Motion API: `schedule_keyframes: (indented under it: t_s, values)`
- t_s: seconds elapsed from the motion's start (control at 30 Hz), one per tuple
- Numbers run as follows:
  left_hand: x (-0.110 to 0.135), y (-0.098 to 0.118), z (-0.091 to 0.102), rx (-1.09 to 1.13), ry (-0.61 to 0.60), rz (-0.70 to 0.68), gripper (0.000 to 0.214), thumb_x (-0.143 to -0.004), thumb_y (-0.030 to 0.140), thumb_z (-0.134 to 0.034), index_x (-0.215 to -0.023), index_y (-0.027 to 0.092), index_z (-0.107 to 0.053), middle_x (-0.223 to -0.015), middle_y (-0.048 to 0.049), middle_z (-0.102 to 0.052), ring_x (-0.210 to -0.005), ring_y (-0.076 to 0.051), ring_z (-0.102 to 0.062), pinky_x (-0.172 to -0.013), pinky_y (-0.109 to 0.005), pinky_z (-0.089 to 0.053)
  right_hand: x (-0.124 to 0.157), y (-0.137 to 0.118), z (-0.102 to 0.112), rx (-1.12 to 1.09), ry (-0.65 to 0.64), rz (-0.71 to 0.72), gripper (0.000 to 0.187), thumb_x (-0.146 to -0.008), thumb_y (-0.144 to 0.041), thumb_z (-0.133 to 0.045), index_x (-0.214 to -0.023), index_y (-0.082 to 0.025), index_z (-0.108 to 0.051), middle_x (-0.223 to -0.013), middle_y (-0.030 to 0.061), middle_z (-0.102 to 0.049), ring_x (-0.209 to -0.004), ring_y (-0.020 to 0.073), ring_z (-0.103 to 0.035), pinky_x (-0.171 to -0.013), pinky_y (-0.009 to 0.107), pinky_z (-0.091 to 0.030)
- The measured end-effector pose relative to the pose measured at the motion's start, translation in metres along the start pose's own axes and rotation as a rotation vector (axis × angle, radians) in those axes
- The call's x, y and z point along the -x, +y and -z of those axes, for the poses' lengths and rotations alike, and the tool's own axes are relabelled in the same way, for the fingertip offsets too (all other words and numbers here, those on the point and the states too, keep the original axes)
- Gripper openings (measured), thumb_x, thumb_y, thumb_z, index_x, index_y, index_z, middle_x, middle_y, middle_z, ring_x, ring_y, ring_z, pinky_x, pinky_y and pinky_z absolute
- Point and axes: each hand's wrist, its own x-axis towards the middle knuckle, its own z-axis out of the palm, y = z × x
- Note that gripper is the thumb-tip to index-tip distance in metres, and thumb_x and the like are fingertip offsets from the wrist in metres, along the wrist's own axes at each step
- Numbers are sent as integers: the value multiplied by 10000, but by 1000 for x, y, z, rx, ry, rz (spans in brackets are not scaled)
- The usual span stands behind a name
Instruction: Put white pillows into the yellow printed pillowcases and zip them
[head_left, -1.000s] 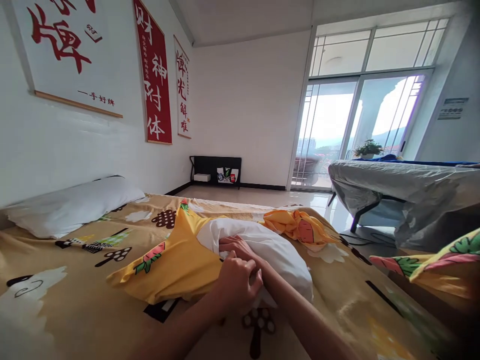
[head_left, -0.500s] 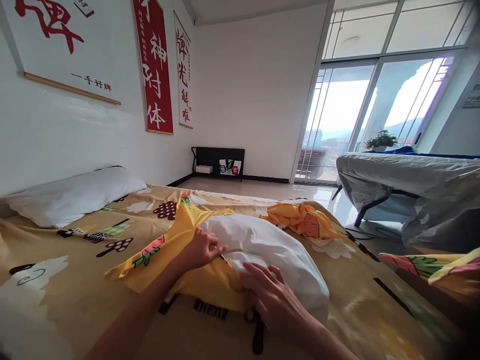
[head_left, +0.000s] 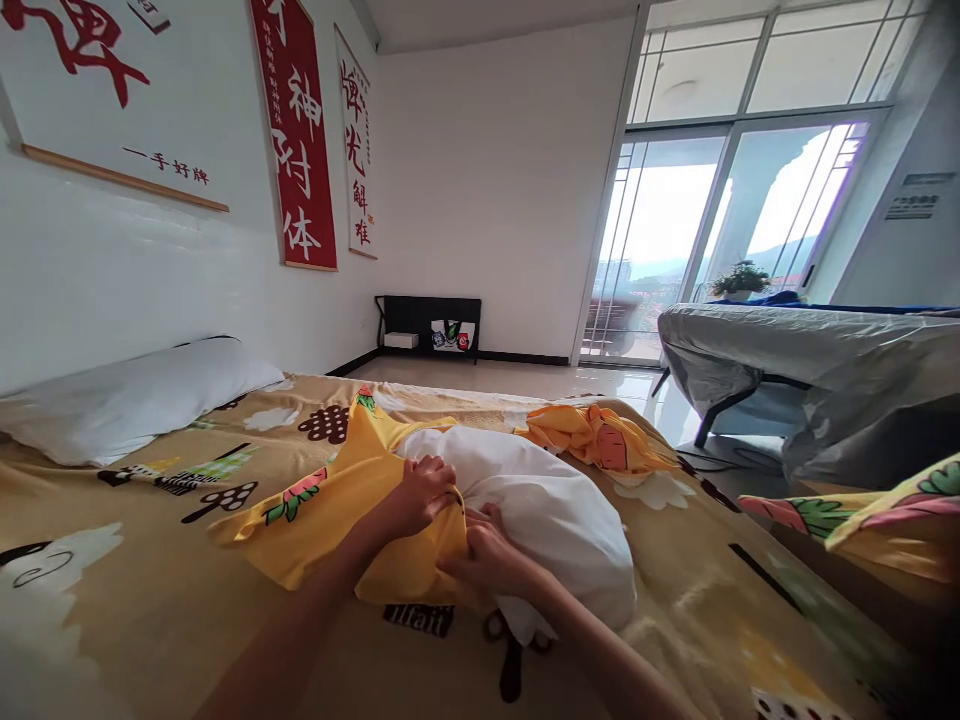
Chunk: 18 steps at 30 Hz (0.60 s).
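A white pillow lies on the bed, partly inside a yellow pillowcase printed with strawberries. My left hand is closed on the pillowcase's open edge where it meets the pillow. My right hand is closed on the same edge just below, its fingers pinching the yellow cloth against the pillow. The two hands nearly touch. Beyond the pillow's far end, more bunched yellow cloth lies on the bed.
The bed is covered by a tan patterned sheet. A second white pillow lies at the left by the wall. A covered table stands at the right. Another strawberry-print cloth shows at the right edge.
My right hand has left the top of the pillow and closed on the pillowcase edge beside my left hand. My left hand keeps its grip on the edge.
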Motion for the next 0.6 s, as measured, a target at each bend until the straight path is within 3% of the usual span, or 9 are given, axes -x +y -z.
schedule_keyframes:
  t_s: [0.13,0.2,0.33,0.4,0.43,0.53,0.6]
  values:
    - [1,-10,-2,-55,-170,-49,187,-875,376,-566,-867,194,-607,-1028,-59,-597,-1047,-263,-555,-962,-470,-364,16,1,-33,214,44,23,246,-887,-302,-577,-704,-175,-679,-757,24,-703,-816,176,-617,-985,397,-298]
    - [-2,-10,0,-27,-102,-31,232,-879,422,-561,-955,207,-605,-1085,-65,-598,-1076,-258,-552,-980,-461,-374,26,-2,-58,417,84,191,192,-875,-293,-607,-762,-174,-707,-738,42,-706,-785,192,-613,-923,397,-346]
    - [-20,-11,5,-78,229,165,406,-905,393,-505,-1270,218,-478,-1371,-129,-474,-1288,-283,-428,-1044,-478,-347,42,-14,-115,674,54,544,123,-830,-244,-644,-810,-147,-718,-628,49,-671,-634,197,-558,-709,367,-408]
    - [-30,-15,3,-176,258,271,520,-904,388,-488,-1381,207,-384,-1456,-151,-404,-1351,-293,-370,-1070,-486,-324,47,-21,-138,753,45,580,172,-841,-252,-621,-780,-124,-719,-617,79,-671,-635,213,-555,-701,386,-419]
    - [-33,-17,0,-216,218,293,520,-906,393,-476,-1383,203,-394,-1431,-153,-444,-1329,-297,-405,-1062,-488,-334,48,-24,-145,794,35,572,202,-847,-259,-610,-761,-114,-720,-609,96,-671,-638,224,-558,-706,399,-427]
    - [-36,-22,-12,-270,71,271,334,-912,319,-423,-1151,171,-602,-1113,-136,-668,-1074,-284,-608,-981,-471,-403,53,-31,-146,856,-9,505,234,-847,-283,-609,-755,-104,-730,-611,116,-679,-635,236,-572,-685,400,-458]
    - [-33,-23,-19,-289,45,251,278,-889,216,-404,-974,135,-656,-965,-142,-695,-961,-274,-648,-941,-447,-424,58,-36,-120,786,-31,460,176,-824,-277,-642,-761,-139,-731,-637,87,-693,-627,217,-584,-639,357,-470]
